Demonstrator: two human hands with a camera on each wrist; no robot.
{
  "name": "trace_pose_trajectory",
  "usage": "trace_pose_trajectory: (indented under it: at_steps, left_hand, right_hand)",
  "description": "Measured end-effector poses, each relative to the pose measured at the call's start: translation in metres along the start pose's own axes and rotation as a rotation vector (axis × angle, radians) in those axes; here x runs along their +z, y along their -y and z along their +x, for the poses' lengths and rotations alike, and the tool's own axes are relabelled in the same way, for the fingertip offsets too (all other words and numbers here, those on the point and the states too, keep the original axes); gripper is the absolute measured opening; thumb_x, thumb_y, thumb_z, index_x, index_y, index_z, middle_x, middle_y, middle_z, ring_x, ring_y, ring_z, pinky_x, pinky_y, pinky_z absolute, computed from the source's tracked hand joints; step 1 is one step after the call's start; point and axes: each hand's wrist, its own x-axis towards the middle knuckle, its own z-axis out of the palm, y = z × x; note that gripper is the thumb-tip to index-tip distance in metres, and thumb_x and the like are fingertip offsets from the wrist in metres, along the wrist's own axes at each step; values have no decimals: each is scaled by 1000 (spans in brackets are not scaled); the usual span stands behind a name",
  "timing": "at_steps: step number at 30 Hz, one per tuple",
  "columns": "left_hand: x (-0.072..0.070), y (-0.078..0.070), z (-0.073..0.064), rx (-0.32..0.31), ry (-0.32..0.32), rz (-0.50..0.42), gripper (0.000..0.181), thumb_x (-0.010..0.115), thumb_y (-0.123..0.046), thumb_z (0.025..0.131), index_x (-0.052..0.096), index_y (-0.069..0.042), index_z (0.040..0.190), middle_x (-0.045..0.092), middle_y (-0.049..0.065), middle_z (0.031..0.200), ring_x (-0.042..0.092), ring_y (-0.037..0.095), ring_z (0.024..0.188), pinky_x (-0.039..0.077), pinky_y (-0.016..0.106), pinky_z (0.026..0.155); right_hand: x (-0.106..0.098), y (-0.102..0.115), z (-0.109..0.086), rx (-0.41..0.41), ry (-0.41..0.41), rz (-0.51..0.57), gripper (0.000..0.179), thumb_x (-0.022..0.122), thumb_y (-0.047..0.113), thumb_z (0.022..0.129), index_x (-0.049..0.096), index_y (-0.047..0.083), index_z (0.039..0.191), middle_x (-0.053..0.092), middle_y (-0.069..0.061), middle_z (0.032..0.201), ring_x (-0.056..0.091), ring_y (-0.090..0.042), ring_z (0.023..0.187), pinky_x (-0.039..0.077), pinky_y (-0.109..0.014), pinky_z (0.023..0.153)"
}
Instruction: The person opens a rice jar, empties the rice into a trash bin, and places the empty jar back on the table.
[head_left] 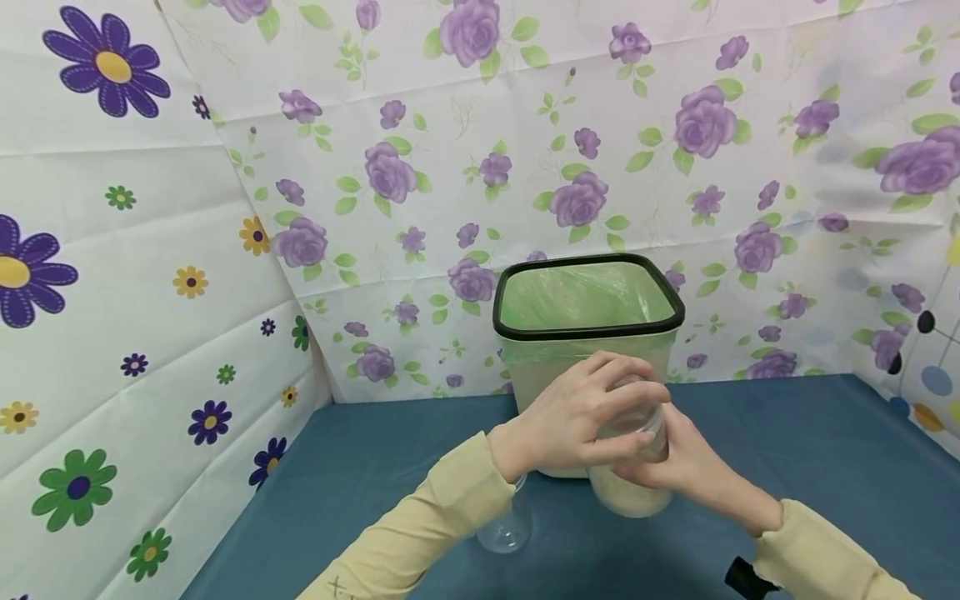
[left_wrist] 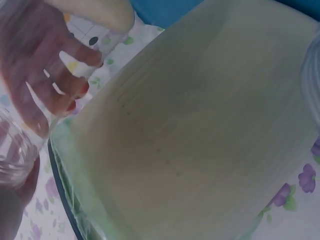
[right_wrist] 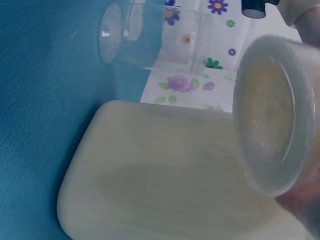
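Both of my hands hold one clear jar [head_left: 632,493], upright in front of the bin, with a pale beige lower part. My left hand [head_left: 581,412] reaches over from the left, its fingers curled round the jar's clear top. Lower down, my right hand [head_left: 682,458] grips the jar's side, partly hidden behind it. In the right wrist view the round base of the jar [right_wrist: 267,120] faces the camera, pale yellowish inside. A second clear jar [head_left: 506,527] stands on the table, partly covered by my left forearm.
A pale green bin [head_left: 592,335] with a black rim and a thin green liner stands just behind my hands. The table [head_left: 420,450] has a blue cover. Flower-patterned sheets [head_left: 420,250] hang behind and at both sides. Something black [head_left: 745,579] sits by my right sleeve.
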Motion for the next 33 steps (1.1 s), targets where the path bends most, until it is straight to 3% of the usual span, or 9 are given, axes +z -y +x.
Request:
trace_pose_trajectory:
  at_steps: [4,7,10,16,22,24,28,31,33]
  left_hand:
    - [5,-4,-2,-82,-22,44,30,54,-24,88,56,-9,114,45,9,117,41,18,106,29,24,94]
    - [7,-7,-3,-134,-43,102,32,45,-29,93,55,-10,116,44,9,117,41,19,104,32,25,91]
    - [9,-10,-3,-183,-61,158,35,39,-33,94,54,-11,116,44,8,117,41,19,104,35,25,87]
    - [14,-14,-4,-273,-92,214,34,42,-34,93,53,-11,116,44,9,117,42,21,102,40,27,76]
    - [15,-18,-3,-352,-111,205,35,40,-36,94,50,-11,116,44,10,116,43,24,100,42,30,69]
    - [16,-19,-3,-388,-113,189,39,32,-40,96,49,-11,117,43,10,116,42,25,100,41,32,68]
    - [19,-24,-3,-487,-129,167,45,21,-42,97,47,-12,117,41,10,115,41,26,99,39,34,68]
    - [22,-29,-1,-574,-150,188,40,25,-39,97,48,-11,116,41,10,114,41,25,98,37,32,67]
    - [23,-32,0,-624,-154,206,37,28,-36,97,48,-11,115,42,10,114,41,25,97,37,31,66]
  right_hand:
    - [5,4,-1,55,-63,-96,76,72,4,75,28,8,137,44,-9,121,50,-16,100,45,-34,75]
    - [7,5,0,41,-108,-192,80,74,7,73,27,9,138,44,-7,122,48,-14,100,44,-33,75]
    - [9,4,1,2,-151,-274,85,77,8,70,27,10,139,43,-5,123,46,-13,101,42,-31,76]
    - [12,1,6,-136,-196,-346,88,81,7,63,31,5,135,43,-6,121,44,-16,102,38,-26,78]
    - [13,-3,9,-240,-249,-404,76,76,32,71,38,-1,128,45,-10,116,45,-20,97,35,-23,79]
    - [14,-3,9,-233,-254,-414,78,74,35,72,37,-2,130,44,-12,117,45,-21,98,35,-25,79]
    - [16,-2,7,-183,-247,-433,88,81,24,66,31,-2,135,42,-15,119,43,-26,102,36,-37,80]
    - [17,-1,7,-160,-240,-456,90,81,22,66,30,-3,135,40,-18,120,42,-29,104,36,-44,79]
    - [18,-1,7,-164,-243,-474,84,78,31,70,33,-4,132,40,-20,120,41,-29,103,36,-46,79]
